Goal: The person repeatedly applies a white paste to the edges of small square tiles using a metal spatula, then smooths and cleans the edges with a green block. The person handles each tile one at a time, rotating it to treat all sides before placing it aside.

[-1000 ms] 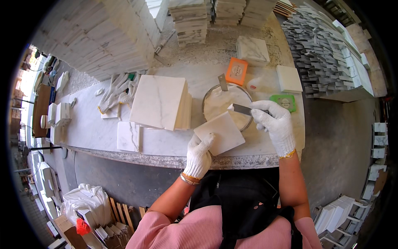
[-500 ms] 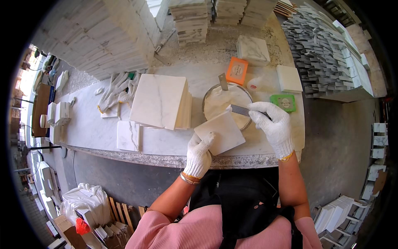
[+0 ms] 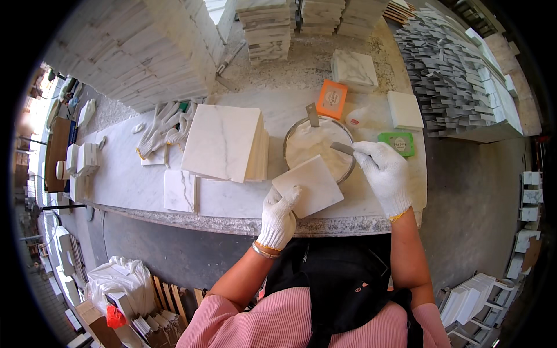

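1. Head view: the left hand, gloved, grips the near corner of a small white marble tile, fingers closed on its edge, holding it tilted over the worktop beside the round metal bowl of white paste.
2. The right hand is closed around a putty knife, whose blade reaches over the bowl.
3. Judged step: loading paste onto the blade; spreading it calls for bringing the knife onto the tile's face.
4. Against the earlier frames, little differs: the hands and tile stay nearly where they were.
5. A stack of larger tiles lies just left.
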The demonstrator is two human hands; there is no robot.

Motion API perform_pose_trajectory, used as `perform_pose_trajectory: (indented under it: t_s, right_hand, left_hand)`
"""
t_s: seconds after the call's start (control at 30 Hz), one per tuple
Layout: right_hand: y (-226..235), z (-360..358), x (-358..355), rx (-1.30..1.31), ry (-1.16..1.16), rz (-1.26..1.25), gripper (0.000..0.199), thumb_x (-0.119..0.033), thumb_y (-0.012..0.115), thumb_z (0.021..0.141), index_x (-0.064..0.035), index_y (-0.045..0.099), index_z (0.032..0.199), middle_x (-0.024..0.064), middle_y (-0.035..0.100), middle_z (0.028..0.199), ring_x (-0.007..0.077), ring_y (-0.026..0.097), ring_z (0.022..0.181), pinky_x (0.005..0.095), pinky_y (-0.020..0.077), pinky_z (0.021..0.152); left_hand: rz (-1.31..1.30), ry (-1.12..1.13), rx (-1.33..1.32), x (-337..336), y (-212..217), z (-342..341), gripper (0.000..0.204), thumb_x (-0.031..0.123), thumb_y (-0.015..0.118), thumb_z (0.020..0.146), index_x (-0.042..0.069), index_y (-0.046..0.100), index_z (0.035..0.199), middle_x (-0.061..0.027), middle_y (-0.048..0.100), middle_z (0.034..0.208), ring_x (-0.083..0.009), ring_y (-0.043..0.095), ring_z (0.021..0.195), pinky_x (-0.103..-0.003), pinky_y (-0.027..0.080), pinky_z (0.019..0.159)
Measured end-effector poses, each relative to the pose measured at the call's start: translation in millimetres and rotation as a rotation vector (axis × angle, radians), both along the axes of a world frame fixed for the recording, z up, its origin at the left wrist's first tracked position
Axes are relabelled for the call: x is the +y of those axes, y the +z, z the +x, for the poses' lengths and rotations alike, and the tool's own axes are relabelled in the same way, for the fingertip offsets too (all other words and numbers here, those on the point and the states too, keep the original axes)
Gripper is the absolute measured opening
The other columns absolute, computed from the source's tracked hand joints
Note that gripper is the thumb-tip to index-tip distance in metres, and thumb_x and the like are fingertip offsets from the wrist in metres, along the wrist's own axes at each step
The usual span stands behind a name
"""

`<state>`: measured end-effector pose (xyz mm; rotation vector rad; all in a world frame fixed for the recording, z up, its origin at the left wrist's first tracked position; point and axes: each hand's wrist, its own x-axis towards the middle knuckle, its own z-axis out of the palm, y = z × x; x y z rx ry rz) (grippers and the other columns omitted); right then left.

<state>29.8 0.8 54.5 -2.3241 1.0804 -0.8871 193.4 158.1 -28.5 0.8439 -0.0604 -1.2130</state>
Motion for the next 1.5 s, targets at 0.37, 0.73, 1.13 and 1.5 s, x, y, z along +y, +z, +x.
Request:
perform_pose_trajectory:
  t_s: [0.37, 0.73, 1.13, 1.5]
  right_hand:
    - [-4, -12, -38, 0.073, -0.237, 0.289, 0.036, -0.039, 0.074, 0.088, -0.0086, 0.071, 0.108, 0.011, 0.072, 0.099, 0.025, 0.07, 0.088, 0.0355, 0.0543, 0.079]
    - [-40, 5, -99, 0.133, -0.081, 0.298, 0.037, -0.029, 0.076, 0.083, -0.0075, 0.068, 0.112, 0.0098, 0.071, 0.103, 0.0223, 0.067, 0.092, 0.0344, 0.0529, 0.082]
    - [20, -26, -27, -0.129, 0.136, 0.666, 0.037, -0.015, 0.077, 0.086, -0.0036, 0.065, 0.119, 0.0035, 0.067, 0.105, 0.0113, 0.062, 0.096, 0.0287, 0.0513, 0.086]
    - [21, -20, -13, -0.033, 0.268, 0.526, 0.038, -0.008, 0.083, 0.082, 0.001, 0.07, 0.116, 0.0051, 0.071, 0.103, 0.0139, 0.067, 0.097, 0.0293, 0.053, 0.089]
  left_hand:
    - [-0.003, -0.039, -0.018, 1, -2, 1, 0.042, 0.007, 0.066, 0.093, -0.005, 0.054, 0.132, -0.0113, 0.064, 0.123, -0.0203, 0.061, 0.113, -0.034, 0.047, 0.1]
    - [-0.03, -0.02, -0.015, -3, 0, 0, 0.042, 0.007, 0.067, 0.093, -0.003, 0.055, 0.132, -0.01, 0.065, 0.123, -0.0192, 0.061, 0.112, -0.033, 0.047, 0.099]
    - [-0.044, -0.008, -0.033, -2, -2, -2, 0.041, 0.007, 0.068, 0.093, -0.004, 0.055, 0.131, -0.0105, 0.065, 0.123, -0.0189, 0.062, 0.11, -0.033, 0.048, 0.098]
    - [-0.047, -0.03, -0.051, 0, -2, -3, 0.041, 0.007, 0.066, 0.093, -0.004, 0.054, 0.131, -0.01, 0.065, 0.121, -0.019, 0.062, 0.111, -0.033, 0.047, 0.099]
